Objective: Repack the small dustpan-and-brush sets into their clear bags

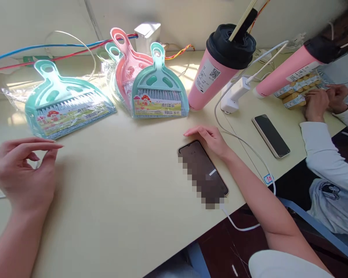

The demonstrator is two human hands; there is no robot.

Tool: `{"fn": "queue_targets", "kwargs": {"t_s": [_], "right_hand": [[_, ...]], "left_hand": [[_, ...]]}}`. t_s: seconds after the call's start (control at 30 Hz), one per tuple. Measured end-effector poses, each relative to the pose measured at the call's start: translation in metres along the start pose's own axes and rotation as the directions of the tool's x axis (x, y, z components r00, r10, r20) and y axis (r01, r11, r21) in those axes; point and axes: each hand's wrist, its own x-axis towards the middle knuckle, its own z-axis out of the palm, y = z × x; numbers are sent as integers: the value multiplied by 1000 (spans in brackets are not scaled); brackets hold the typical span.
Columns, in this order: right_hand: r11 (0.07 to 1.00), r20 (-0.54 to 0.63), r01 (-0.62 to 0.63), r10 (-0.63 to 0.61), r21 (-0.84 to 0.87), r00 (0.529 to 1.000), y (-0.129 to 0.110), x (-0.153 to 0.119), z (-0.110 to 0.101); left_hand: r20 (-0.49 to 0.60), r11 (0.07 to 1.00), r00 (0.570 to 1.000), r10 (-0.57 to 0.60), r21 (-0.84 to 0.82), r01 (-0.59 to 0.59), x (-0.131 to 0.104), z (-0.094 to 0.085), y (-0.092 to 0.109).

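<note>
My left hand (24, 170) is at the left of the table, its thumb and fingertips nearly together and nothing visible between them. Just beyond it lies a wrapped green dustpan and brush set (63, 104). My right hand (210, 139) rests on the table beside the top of a dark phone (204, 168), its fingers loosely extended and holding nothing. A white cable is plugged into the phone's lower end. Farther back, another green dustpan set (159, 88) leans in front of a pink dustpan (126, 69).
A tall pink cup (214, 73) with a black lid stands beside a white charger (234, 94). To the right are a second phone (271, 136), another pink cup (290, 71) and a person's hands (317, 104) at small packages (295, 92). Cables run along the wall.
</note>
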Motion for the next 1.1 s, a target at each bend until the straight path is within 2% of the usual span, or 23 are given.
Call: {"fn": "queue_targets", "kwargs": {"t_s": [0.1,0.17,0.4,0.5,0.57,0.63,0.67,0.7,0.77,0.8,0.87,0.93,0.97,1.0,1.1], "right_hand": [[1000,-38,-12,13,21,999,5,-1,-1],[998,-64,-33,36,46,997,9,-1,0],[996,-172,-48,61,78,983,22,6,6],[991,-160,-108,119,75,980,9,14,9],[992,-158,-119,111,-42,981,-12,19,22],[964,-152,-34,-7,-265,988,-40,23,52],[937,-127,44,-93,-348,988,-56,26,74],[903,-55,150,-187,-403,981,-71,29,100],[768,135,388,-374,-510,917,-97,41,157],[687,217,461,-415,-563,884,-106,49,187],[594,256,458,-395,-662,882,-116,70,239],[597,232,366,-292,-714,928,-118,89,277],[621,209,297,-212,-725,955,-116,95,291],[629,189,275,-201,-727,961,-114,98,300],[648,115,248,-241,-720,964,-103,88,314]], "left_hand": [[-20,982,982,185,-26,-186,2,0,1],[-18,980,980,201,-12,-201,3,-1,0],[12,984,993,115,-139,-112,6,-4,-6],[13,977,998,55,-208,-52,7,-3,-12],[-9,969,999,38,-245,-39,8,-2,-16],[-58,961,998,39,-272,-54,10,-1,-19],[-86,958,996,33,-283,-56,11,-1,-21],[-112,955,994,16,-294,-48,12,-1,-22],[-145,948,988,-53,-318,4,13,-3,-24],[-151,944,984,-97,-328,42,14,-5,-24],[-142,935,976,-167,-336,111,15,-12,-26],[-102,936,975,-196,-317,155,18,-22,-30],[-75,939,977,-201,-299,170,19,-27,-33],[-50,942,978,-205,-282,183,21,-31,-35],[18,944,972,-233,-236,231,28,-40,-43]]}}
